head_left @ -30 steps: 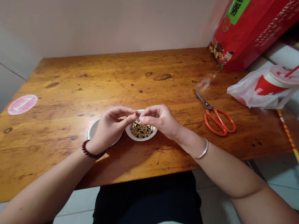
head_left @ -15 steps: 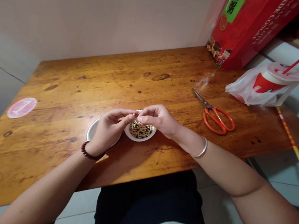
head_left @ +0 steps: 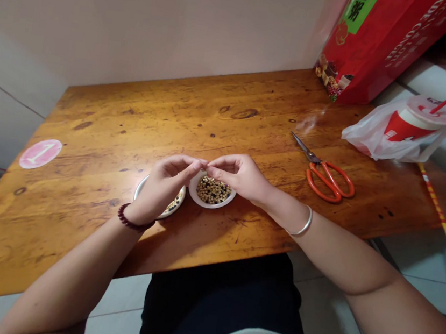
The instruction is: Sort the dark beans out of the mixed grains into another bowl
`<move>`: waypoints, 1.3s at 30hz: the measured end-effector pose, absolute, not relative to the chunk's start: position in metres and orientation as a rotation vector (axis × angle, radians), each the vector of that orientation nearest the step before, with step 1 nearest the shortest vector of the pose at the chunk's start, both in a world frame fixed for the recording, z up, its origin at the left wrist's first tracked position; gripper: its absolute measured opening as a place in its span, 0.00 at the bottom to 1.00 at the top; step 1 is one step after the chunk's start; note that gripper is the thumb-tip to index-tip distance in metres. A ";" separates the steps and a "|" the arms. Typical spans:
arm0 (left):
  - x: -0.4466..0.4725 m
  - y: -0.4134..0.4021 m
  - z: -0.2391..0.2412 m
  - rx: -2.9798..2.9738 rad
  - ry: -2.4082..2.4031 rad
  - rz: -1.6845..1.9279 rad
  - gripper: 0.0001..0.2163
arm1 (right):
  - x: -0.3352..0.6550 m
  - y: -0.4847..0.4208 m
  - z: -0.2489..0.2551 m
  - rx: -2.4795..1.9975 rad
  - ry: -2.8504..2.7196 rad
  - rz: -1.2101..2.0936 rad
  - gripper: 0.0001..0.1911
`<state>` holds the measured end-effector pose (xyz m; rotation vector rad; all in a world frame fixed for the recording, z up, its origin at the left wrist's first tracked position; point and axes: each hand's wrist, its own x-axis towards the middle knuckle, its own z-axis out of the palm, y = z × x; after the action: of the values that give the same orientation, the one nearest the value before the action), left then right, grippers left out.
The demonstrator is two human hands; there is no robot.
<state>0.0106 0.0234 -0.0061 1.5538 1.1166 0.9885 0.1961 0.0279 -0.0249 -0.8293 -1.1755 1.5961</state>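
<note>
My left hand (head_left: 167, 183) is pinched, its fingertips meeting those of my right hand (head_left: 243, 176) just above the far rim of a white bowl (head_left: 210, 205). Whatever lies between the fingertips is too small to make out. Small pale and black beads (head_left: 214, 190) fill the bottom of that bowl. Partly covered by my left hand is a second white bowl (head_left: 139, 186), where more pale and dark beads show at the right side. A dark red bead bracelet circles my left wrist, and a silver bangle is on my right forearm.
Orange-handled scissors (head_left: 323, 174) lie to the right on the wooden table (head_left: 163, 122). Farther right stand a bagged red-and-white cup (head_left: 411, 125) and a yellow-red strip (head_left: 439, 210). A red box (head_left: 366, 60) is at the back, and a pink round sticker (head_left: 40, 154) at the left.
The fingertips of both hands have come closer together. My left hand has lifted slightly, so beads in the left bowl now show. The whole view has shifted a little.
</note>
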 end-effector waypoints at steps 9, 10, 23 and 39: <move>0.007 0.024 -0.006 1.934 1.165 0.977 0.10 | 0.196 0.030 -0.041 -0.846 -1.390 1.491 0.15; 0.006 0.024 -0.005 2.045 1.185 0.966 0.09 | 0.196 0.029 -0.041 -0.870 -1.440 1.448 0.14; 0.003 0.022 0.000 2.278 1.252 0.859 0.10 | 0.197 0.022 -0.032 -1.034 -1.741 1.101 0.07; -0.026 0.020 0.024 2.600 1.627 -0.718 0.12 | 0.194 0.027 -0.045 -1.046 -1.492 1.082 0.08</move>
<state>-0.0258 0.0198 0.0240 2.6002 1.6273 -0.7177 0.1941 0.0270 -0.0447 -1.0456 -1.4920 1.0823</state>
